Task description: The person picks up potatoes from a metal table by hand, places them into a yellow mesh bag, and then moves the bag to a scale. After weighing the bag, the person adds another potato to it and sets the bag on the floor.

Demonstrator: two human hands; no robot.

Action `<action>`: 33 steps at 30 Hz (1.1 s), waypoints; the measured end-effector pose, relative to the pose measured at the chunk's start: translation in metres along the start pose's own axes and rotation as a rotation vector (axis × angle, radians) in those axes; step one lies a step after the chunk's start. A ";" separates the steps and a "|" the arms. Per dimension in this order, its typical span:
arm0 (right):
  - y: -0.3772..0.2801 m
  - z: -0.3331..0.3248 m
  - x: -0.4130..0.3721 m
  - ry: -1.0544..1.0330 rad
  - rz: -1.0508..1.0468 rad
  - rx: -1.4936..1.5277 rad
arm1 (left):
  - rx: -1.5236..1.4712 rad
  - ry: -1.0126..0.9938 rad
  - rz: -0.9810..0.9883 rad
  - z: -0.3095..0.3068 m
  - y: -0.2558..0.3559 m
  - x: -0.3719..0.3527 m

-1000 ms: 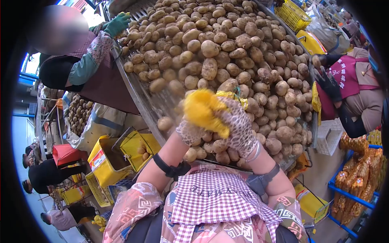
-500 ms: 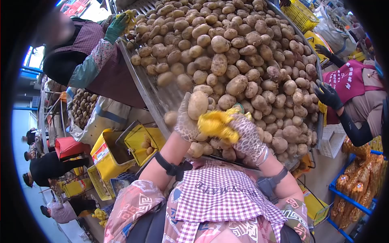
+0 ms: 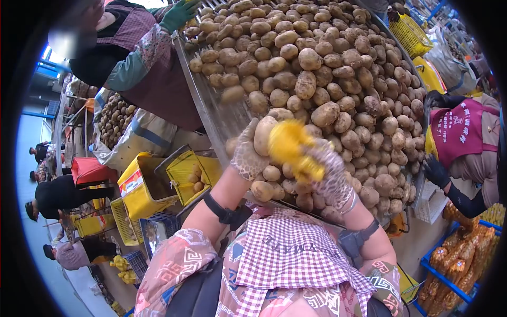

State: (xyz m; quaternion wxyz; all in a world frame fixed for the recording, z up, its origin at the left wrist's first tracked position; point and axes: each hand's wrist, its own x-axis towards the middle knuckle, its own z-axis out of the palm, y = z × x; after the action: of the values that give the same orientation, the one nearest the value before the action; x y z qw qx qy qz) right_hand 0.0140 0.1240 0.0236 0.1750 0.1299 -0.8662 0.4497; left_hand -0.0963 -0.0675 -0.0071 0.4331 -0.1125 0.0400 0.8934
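Note:
My left hand (image 3: 247, 153), in a spotted glove, is closed round a large pale potato (image 3: 263, 136) over the near edge of the potato heap (image 3: 338, 95). Bunched in my right hand (image 3: 334, 174), which wears the same kind of glove, is a yellow cloth (image 3: 290, 148), blurred by motion. The cloth touches or nearly touches the right side of the potato. Beneath both hands lie more loose potatoes (image 3: 262, 190) along the table's near side.
The metal table (image 3: 196, 100) has a raised rim. A co-worker with a green glove (image 3: 179, 15) stands at the left, another in a maroon apron (image 3: 459, 127) at the right. Yellow baskets (image 3: 142, 185) stand at lower left, a blue crate (image 3: 449, 264) with netted sacks at lower right.
The view has shifted, so the heap sits further right. The yellow cloth has swung up beside the potato. The right co-worker's hands have moved lower, and the left co-worker's glove shows no yellow cloth.

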 end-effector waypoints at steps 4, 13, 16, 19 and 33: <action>-0.019 0.002 0.043 0.136 0.097 -0.028 | 0.012 0.205 0.116 0.004 -0.020 0.001; 0.041 -0.041 -0.045 -0.205 0.265 0.213 | 0.030 0.375 0.513 -0.070 0.072 -0.142; 0.062 -0.075 -0.077 0.266 0.756 0.614 | 0.104 0.628 0.658 -0.148 0.124 -0.212; 0.063 -0.084 -0.091 0.564 0.890 0.705 | 0.461 0.891 0.844 -0.218 0.157 -0.242; 0.007 -0.074 -0.133 0.857 0.846 0.480 | 2.465 0.060 0.464 0.029 -0.052 0.097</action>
State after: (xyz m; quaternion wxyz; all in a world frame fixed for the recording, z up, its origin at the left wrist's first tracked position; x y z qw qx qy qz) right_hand 0.1452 0.1982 0.0023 0.2793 -0.3780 -0.5714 0.6728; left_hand -0.1186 0.0444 -0.0002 0.0817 0.3562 0.8762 0.3142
